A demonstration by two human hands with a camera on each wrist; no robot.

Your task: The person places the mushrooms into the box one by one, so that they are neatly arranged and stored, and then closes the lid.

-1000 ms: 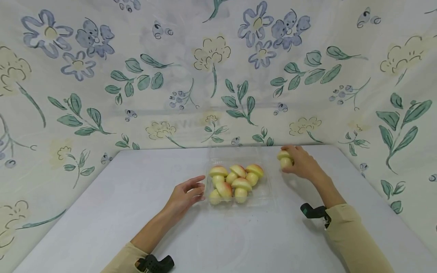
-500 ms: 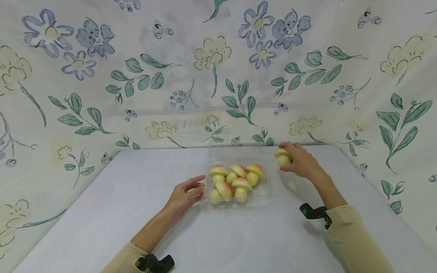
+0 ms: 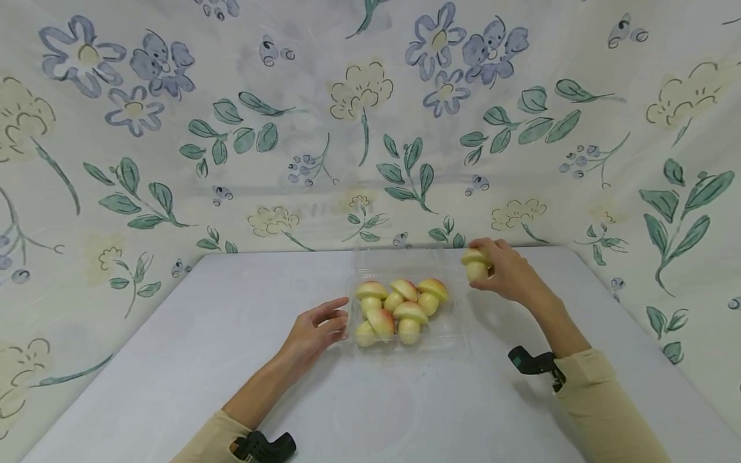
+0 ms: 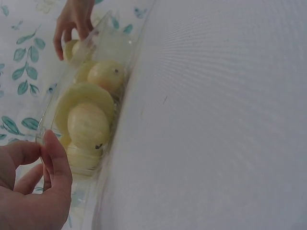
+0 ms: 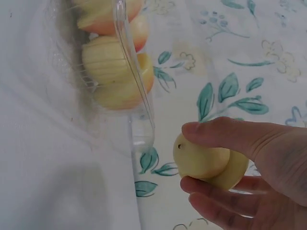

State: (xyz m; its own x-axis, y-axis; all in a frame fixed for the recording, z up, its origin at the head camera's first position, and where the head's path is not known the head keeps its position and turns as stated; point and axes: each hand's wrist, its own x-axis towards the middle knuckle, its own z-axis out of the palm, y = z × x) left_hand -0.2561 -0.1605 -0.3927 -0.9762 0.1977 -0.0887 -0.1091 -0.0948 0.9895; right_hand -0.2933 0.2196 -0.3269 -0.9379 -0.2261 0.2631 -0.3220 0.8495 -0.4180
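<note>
My right hand (image 3: 509, 270) holds a pale yellow toy mushroom (image 3: 476, 265) above the table, to the right of a clear plastic box (image 3: 446, 329). In the right wrist view, thumb and fingers grip this mushroom (image 5: 201, 160) from both sides. Several more mushrooms (image 3: 410, 315) with yellow caps blushed red lie inside the box. At the box's left side is my left hand (image 3: 312, 331). The left wrist view has its thumb and index finger (image 4: 58, 160) pinching the box's rim (image 4: 41, 136).
The box's clear lid (image 3: 399, 258) stands open at the back. A white table (image 3: 243, 296) lies under everything. Behind it hangs a floral cloth (image 3: 324, 161). Each wrist wears a black camera (image 3: 532, 360).
My right hand has moved slightly left and up with the mushroom, closer to the box. The left hand and the box have stayed in place.
</note>
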